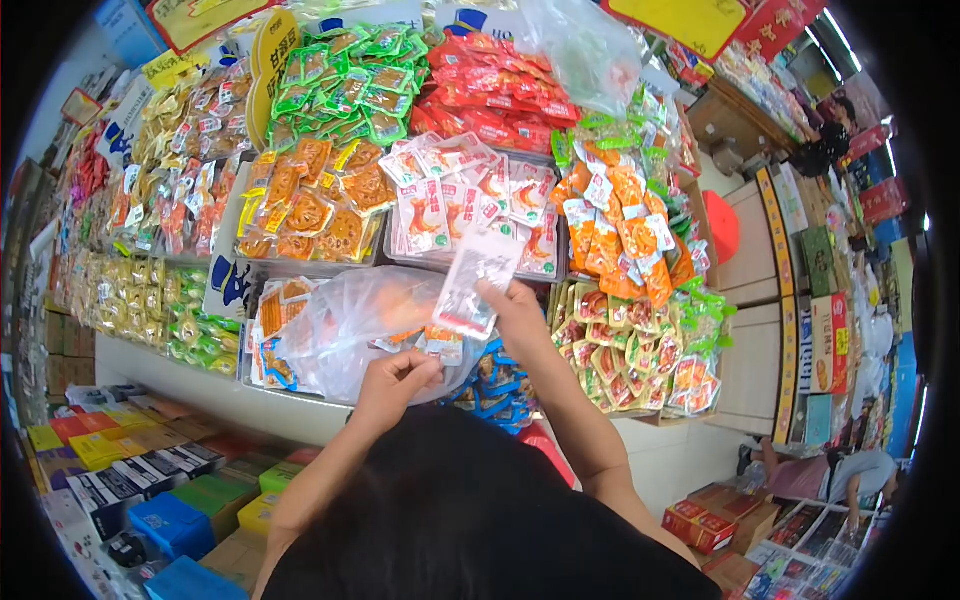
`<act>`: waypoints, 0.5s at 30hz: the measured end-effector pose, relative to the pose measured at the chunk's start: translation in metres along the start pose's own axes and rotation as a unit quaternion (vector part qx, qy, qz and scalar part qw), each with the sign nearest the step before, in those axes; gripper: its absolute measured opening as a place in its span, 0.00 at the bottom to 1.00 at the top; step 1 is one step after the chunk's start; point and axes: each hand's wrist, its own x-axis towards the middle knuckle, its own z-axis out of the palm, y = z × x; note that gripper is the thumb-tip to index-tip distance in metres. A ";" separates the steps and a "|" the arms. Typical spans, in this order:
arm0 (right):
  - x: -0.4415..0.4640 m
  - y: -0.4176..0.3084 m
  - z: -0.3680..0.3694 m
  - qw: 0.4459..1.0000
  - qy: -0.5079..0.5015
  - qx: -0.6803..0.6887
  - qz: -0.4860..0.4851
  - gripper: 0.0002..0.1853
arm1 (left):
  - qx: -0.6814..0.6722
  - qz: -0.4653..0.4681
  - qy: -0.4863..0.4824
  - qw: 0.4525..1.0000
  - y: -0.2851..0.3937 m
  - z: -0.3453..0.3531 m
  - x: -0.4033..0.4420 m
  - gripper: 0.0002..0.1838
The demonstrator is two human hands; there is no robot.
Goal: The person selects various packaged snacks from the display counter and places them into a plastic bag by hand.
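My right hand (516, 318) is pinching a flat, white rectangular packet (476, 284), fingers closed on its edge, with red-and-white picture packets (457, 196) lying just beyond it. Lower and to that side, my left hand (400, 383) is curling half-closed at the edge of a translucent white plastic bag (350, 318); whether it is gripping the bag, I cannot tell.

Shop, snack section. Landmark: bin of white-and-red packets (425, 215). Behind it, heaps of green packets (350, 85) and red packets (495, 90); right of it, orange packets (620, 230). Yellow sign (680, 22) hangs above and to its right. Stocked shelves (815, 250) stand farther right, past the orange packets.
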 end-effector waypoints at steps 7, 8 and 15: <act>0.072 -0.027 -0.079 0.902 0.107 -0.392 -0.147 0.14 | 0.036 0.015 -0.016 0.999 -0.003 -0.010 -0.020 0.11; 0.074 -0.036 -0.074 0.816 0.169 -0.517 -0.196 0.16 | 0.032 0.016 -0.009 0.999 -0.004 -0.013 -0.024 0.11; 0.095 -0.021 -0.069 0.707 0.051 -0.686 -0.164 0.24 | -0.001 0.017 0.022 1.000 -0.005 -0.019 -0.042 0.11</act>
